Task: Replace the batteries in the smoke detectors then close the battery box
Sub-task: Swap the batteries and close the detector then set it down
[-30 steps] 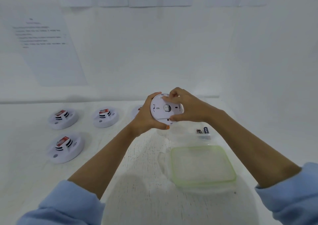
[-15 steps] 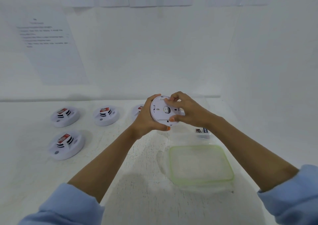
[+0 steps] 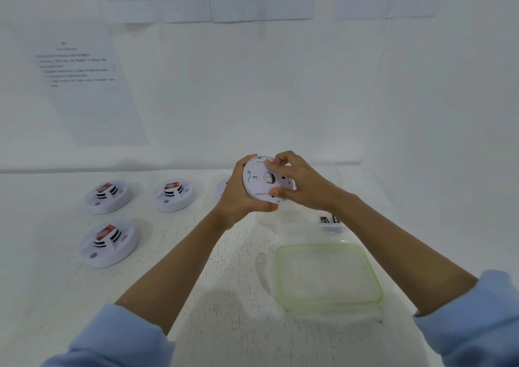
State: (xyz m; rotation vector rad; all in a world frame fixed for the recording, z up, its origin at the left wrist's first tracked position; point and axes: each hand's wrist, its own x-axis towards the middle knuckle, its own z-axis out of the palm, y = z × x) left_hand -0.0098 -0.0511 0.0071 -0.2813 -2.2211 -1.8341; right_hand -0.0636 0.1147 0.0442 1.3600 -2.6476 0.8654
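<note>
White table point(image 3: 50, 296), left hand point(image 3: 238, 195) cupping smoke detector point(image 3: 259, 182), right hand point(image 3: 300, 182) pinching its backplate rim

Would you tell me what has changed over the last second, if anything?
The right hand has slid its fingertips slightly leftward along the top edge of the held smoke detector. The left hand still grips it; the other detectors, batteries and lid lie as before.

Both curled: left hand point(image 3: 237, 198), right hand point(image 3: 304, 185)
</note>
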